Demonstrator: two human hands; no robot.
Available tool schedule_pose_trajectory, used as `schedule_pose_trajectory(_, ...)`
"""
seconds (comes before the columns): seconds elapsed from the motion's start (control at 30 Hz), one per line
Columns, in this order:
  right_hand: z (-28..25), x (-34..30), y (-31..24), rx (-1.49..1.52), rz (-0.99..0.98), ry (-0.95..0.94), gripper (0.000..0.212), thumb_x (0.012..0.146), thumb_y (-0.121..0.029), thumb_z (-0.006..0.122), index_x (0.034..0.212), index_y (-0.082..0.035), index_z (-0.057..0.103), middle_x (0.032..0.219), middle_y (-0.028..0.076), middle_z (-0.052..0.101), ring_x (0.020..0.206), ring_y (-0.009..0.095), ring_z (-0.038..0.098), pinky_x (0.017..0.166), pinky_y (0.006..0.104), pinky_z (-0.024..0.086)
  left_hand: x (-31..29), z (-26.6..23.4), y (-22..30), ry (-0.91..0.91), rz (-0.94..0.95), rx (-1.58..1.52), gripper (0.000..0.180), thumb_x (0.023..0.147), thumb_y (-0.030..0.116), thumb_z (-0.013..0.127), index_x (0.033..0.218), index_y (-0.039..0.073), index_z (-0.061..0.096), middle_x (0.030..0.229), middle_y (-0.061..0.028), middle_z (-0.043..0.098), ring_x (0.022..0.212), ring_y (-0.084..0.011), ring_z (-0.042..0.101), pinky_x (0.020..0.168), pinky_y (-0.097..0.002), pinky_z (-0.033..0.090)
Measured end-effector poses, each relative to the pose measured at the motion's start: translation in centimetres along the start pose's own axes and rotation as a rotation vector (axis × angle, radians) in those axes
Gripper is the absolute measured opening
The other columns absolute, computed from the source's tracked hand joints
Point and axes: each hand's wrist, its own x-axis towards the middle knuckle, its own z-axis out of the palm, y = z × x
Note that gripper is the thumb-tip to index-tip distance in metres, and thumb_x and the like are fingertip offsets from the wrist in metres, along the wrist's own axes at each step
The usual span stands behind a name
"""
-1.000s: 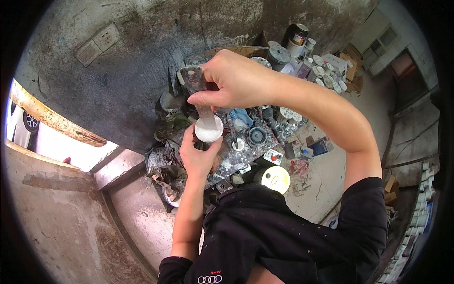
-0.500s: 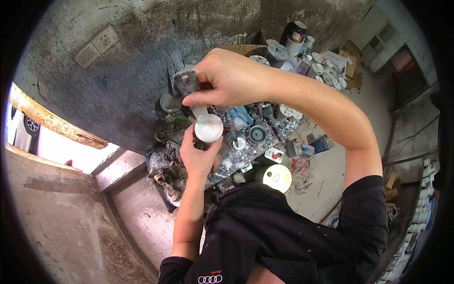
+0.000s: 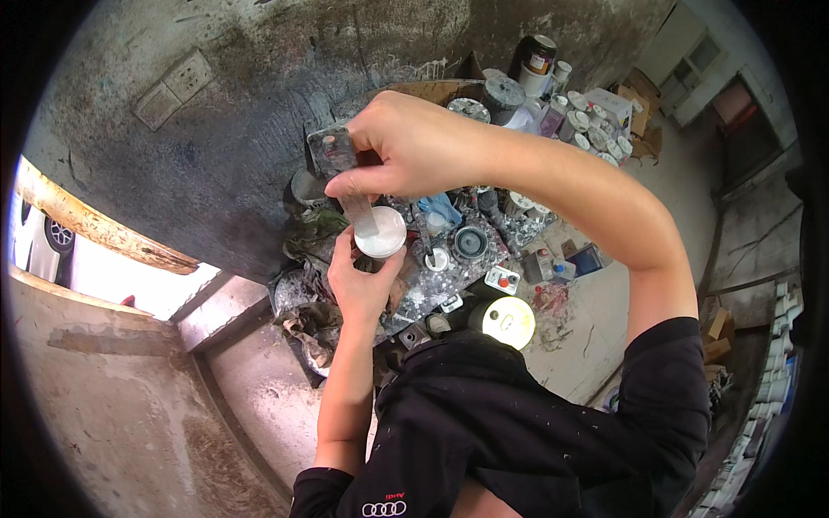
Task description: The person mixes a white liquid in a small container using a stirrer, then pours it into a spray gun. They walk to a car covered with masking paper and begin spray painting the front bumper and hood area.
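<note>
My left hand (image 3: pixel 357 289) is wrapped round a small white cup (image 3: pixel 399 247) from below, thumb and fingers on opposite sides. White, milky stuff shows inside the cup. Above it, my right hand (image 3: pixel 413 145) grips a flat translucent stirring stick (image 3: pixel 359 214), whose lower end reaches into the cup. The stick's upper end, beyond the fingers, is wide, grey and smeared with paint. Some fingers of my right hand are hidden behind it. Just right of the cup, on the workbench, lie a small white lid (image 3: pixel 437 260) and an open dark tin (image 3: pixel 471 244).
The paint-spattered workbench (image 3: pixel 423 296) carries crumpled rags (image 3: pixel 308 328) and blue plastic (image 3: pixel 440 210). Tins and white-lidded pots (image 3: pixel 596 129) crowd the far right. On the floor side stand a bright yellow-white round lid (image 3: pixel 508 323) and small canisters (image 3: pixel 542 266). A stained wall (image 3: pixel 224 147) rises behind.
My right hand has shifted slightly left with the stirring stick, and the stick now stands at a different slant in the cup. My left hand and the cup are almost still.
</note>
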Motion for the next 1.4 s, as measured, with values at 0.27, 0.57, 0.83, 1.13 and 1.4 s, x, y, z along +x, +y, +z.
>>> schedule_pose_trajectory(0.27, -0.4, -0.1, 0.2, -0.087, -0.041, 0.023, 0.038, 0.086, -0.031, 0.077, 0.074, 0.003, 0.068, 0.068, 0.021, 0.065, 0.065, 0.042, 0.065, 0.06, 0.0476, 0.051, 0.3, 0.1, -0.1, 0.015, 0.025, -0.038, 0.066, 0.071, 0.018, 0.092, 0.128, 0.001, 0.064, 0.111, -0.0119, 0.074, 0.094, -0.0225, 0.072, 0.088, -0.0359, 0.056)
schedule_pose_trajectory(0.57, 0.0, -0.4, -0.3, -0.025, 0.041, 0.015, 0.039, 0.087, -0.032, 0.077, 0.073, 0.004, 0.068, 0.065, 0.021, 0.065, 0.063, 0.042, 0.065, 0.059, 0.0459, 0.051, 0.0, 0.1, 0.3, -0.008, -0.025, -0.003, 0.067, 0.071, 0.018, 0.092, 0.128, 0.0, 0.063, 0.11, -0.0124, 0.075, 0.095, -0.0218, 0.072, 0.09, -0.0357, 0.055)
schedule_pose_trajectory(0.83, -0.6, 0.0, 0.1, -0.025, -0.028, 0.022, 0.037, 0.088, -0.031, 0.076, 0.075, 0.003, 0.069, 0.068, 0.021, 0.066, 0.065, 0.041, 0.066, 0.06, 0.0458, 0.051, 0.2, 0.3, -0.2, 0.012, 0.007, -0.07, 0.067, 0.071, 0.019, 0.092, 0.128, 0.0, 0.063, 0.109, -0.0123, 0.075, 0.097, -0.0212, 0.072, 0.092, -0.0362, 0.054)
schedule_pose_trajectory(1.13, -0.3, -0.1, -0.2, 0.006, 0.09, 0.023, 0.04, 0.089, -0.031, 0.076, 0.072, 0.005, 0.066, 0.067, 0.022, 0.066, 0.064, 0.039, 0.068, 0.06, 0.0448, 0.052, 0.6, 0.0, 0.1, 0.03, -0.014, -0.014, 0.066, 0.072, 0.02, 0.092, 0.128, 0.001, 0.064, 0.109, -0.0129, 0.076, 0.099, -0.0216, 0.072, 0.094, -0.0365, 0.053)
schedule_pose_trajectory(1.4, -0.3, 0.7, 0.1, -0.01, -0.024, 0.013, 0.039, 0.09, -0.031, 0.076, 0.074, 0.003, 0.067, 0.068, 0.02, 0.067, 0.064, 0.037, 0.068, 0.058, 0.0438, 0.049, 0.6, 0.1, 0.1, 0.036, -0.001, -0.056, 0.066, 0.072, 0.018, 0.092, 0.129, -0.001, 0.063, 0.11, -0.0127, 0.076, 0.099, -0.0214, 0.073, 0.093, -0.0354, 0.054)
